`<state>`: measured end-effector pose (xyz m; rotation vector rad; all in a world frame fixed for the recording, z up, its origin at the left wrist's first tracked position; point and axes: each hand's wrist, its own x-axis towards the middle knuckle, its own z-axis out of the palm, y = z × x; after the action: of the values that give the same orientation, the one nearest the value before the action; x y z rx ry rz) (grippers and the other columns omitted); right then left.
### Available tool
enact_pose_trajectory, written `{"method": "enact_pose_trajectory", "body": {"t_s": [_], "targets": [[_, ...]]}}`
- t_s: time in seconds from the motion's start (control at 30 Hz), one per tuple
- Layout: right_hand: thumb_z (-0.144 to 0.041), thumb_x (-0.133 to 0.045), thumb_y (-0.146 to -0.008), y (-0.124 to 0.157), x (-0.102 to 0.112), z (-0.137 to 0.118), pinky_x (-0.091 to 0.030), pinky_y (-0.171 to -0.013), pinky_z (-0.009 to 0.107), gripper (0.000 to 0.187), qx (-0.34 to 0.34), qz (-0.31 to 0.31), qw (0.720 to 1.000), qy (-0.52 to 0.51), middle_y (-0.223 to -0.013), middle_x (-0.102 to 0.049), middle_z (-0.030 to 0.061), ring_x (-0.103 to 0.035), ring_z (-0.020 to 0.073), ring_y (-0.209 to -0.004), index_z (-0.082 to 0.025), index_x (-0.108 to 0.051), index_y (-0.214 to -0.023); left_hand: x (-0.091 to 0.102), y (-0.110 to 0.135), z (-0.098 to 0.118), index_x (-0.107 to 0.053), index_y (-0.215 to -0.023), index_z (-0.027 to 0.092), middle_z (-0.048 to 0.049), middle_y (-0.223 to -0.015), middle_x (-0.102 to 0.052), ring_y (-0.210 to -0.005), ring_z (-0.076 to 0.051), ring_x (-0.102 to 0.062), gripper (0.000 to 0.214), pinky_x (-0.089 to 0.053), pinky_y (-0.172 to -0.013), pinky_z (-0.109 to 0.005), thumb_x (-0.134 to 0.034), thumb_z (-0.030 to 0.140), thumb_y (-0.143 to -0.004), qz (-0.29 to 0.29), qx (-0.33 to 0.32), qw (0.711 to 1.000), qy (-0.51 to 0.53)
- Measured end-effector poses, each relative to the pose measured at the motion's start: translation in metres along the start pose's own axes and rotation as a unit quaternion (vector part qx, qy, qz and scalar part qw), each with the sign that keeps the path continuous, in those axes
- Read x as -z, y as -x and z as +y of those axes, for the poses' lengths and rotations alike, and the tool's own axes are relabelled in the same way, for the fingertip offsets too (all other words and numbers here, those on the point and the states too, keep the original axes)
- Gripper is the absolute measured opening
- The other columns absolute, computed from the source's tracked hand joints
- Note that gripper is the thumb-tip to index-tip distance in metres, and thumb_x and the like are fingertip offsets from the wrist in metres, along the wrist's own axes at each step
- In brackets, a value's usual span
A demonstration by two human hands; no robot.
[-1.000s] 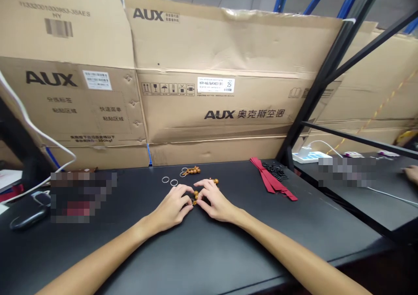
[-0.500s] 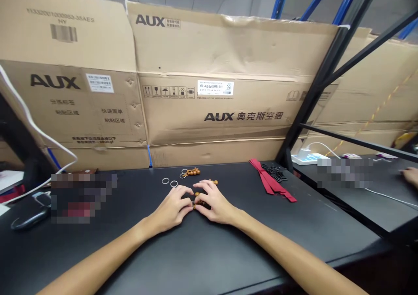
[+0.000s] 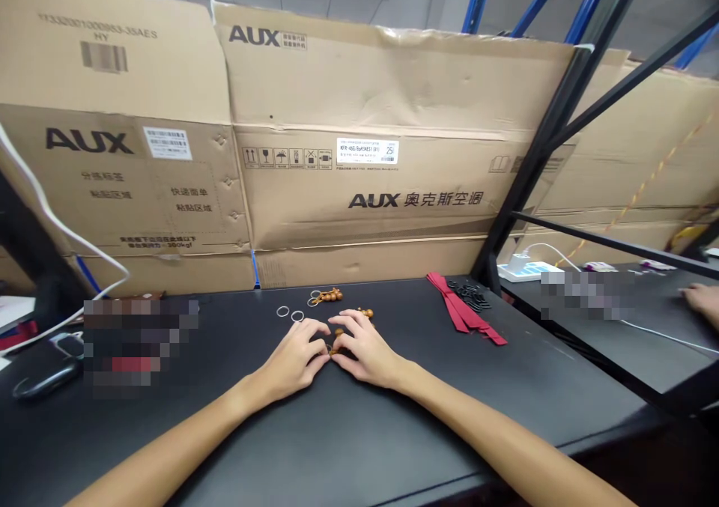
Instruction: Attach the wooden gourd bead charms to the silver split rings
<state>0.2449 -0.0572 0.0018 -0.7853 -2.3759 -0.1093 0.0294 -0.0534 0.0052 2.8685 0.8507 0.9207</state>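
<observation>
My left hand (image 3: 296,356) and my right hand (image 3: 362,351) rest close together on the black table (image 3: 348,424), fingertips pinched on a short string of brown wooden beads (image 3: 338,335) between them. Behind my hands lies another beaded piece with a metal ring (image 3: 326,296). Two loose metal rings (image 3: 290,313) lie just left of it. A few more brown beads (image 3: 367,313) peek out beyond my right hand's fingers.
Red ribbons (image 3: 461,312) and a small heap of black loops (image 3: 472,294) lie at the back right. Large AUX cardboard boxes (image 3: 359,162) wall off the far edge. A black mouse (image 3: 42,376) sits at the left. Another person's hand (image 3: 702,297) rests on the neighbouring table.
My hands stay in place and close slightly tighter on the beads, covering more of the string. The view drifts a little.
</observation>
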Motion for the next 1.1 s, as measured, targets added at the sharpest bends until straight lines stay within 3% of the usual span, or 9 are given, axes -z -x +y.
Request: {"method": "enact_pose_trajectory", "body": {"t_s": [0.33,0.77,0.93,1.1], "targets": [[-0.02,-0.057,-0.087,0.001,-0.002,0.005,-0.04,-0.1,0.053,0.005,-0.03,-0.002,1.0,0.002,-0.126,-0.052,0.0114,-0.036,0.0289,-0.123,-0.019,-0.062,-0.085,0.003,-0.001,0.0,-0.066,-0.081,0.02,-0.0077,-0.115,-0.055,-0.106,-0.022,-0.052,0.015,-0.044,-0.095,-0.04,-0.054,0.021,-0.091,-0.005,-0.003,1.0,0.029],[-0.019,-0.055,-0.087,-0.001,0.004,-0.002,-0.042,-0.099,0.049,0.006,0.012,-0.017,0.999,-0.032,-0.125,-0.05,0.0103,-0.038,0.0273,-0.122,-0.02,-0.061,-0.087,0.003,-0.001,0.001,-0.065,-0.085,0.02,-0.0084,-0.116,-0.055,-0.109,-0.023,-0.051,0.016,-0.043,-0.096,-0.04,-0.051,0.02,-0.092,-0.008,0.01,0.999,0.043],[-0.018,-0.056,-0.086,0.001,0.0,0.011,-0.041,-0.098,0.051,0.006,-0.041,-0.001,0.999,0.03,-0.126,-0.052,0.0114,-0.037,0.029,-0.122,-0.019,-0.062,-0.085,0.006,-0.001,0.004,-0.067,-0.083,0.021,-0.0074,-0.117,-0.055,-0.107,-0.022,-0.052,0.015,-0.043,-0.096,-0.039,-0.054,0.021,-0.09,-0.024,0.01,0.998,0.051],[-0.021,-0.058,-0.087,0.005,-0.001,0.032,-0.043,-0.093,0.048,0.007,-0.097,-0.003,0.991,0.088,-0.125,-0.052,0.0131,-0.039,0.0305,-0.12,-0.019,-0.064,-0.086,0.007,-0.003,-0.008,-0.065,-0.083,0.02,-0.0086,-0.114,-0.056,-0.105,-0.024,-0.053,0.016,-0.043,-0.094,-0.044,-0.05,0.022,-0.091,-0.015,0.042,0.998,-0.036]]}}
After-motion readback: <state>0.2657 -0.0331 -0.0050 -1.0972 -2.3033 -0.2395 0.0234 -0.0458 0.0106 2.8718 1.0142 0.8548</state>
